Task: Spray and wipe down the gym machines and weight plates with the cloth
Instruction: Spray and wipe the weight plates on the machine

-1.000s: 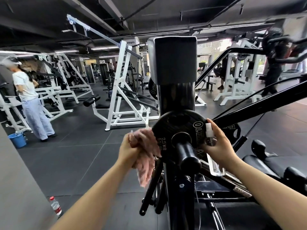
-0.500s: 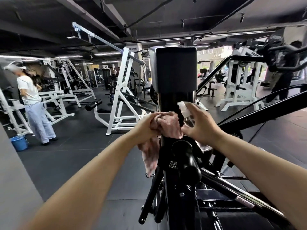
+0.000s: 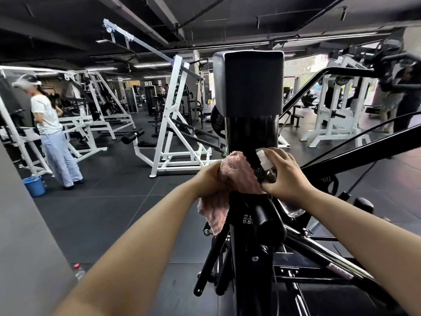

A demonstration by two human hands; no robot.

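Left hand (image 3: 208,176) bunched round the pink cloth (image 3: 230,181), grip clamped on it, pressing the cloth against the black upright post (image 3: 251,137) of the near machine, just above the small weight plate (image 3: 247,215). Loose end of the cloth hanging down the left side of the post, beside the plate's printed "2.5". Right hand (image 3: 287,179) curled round the spray bottle (image 3: 265,164), grip clamped on it, white nozzle up and close to the post, right next to the cloth; clear body of the bottle showing below the palm. Both hands nearly touching at the post. Black peg (image 3: 266,221) poking toward the camera through the plate's centre. Dark padded block (image 3: 248,80) capping the post above.

Farther off on the left, a person in a white top and light trousers (image 3: 51,131) standing by white machine frames (image 3: 173,124), with a blue bucket (image 3: 34,185) on the dark floor near their feet. Small bottle with a red cap (image 3: 78,271) lying on the floor at lower left, beside a grey wall edge.
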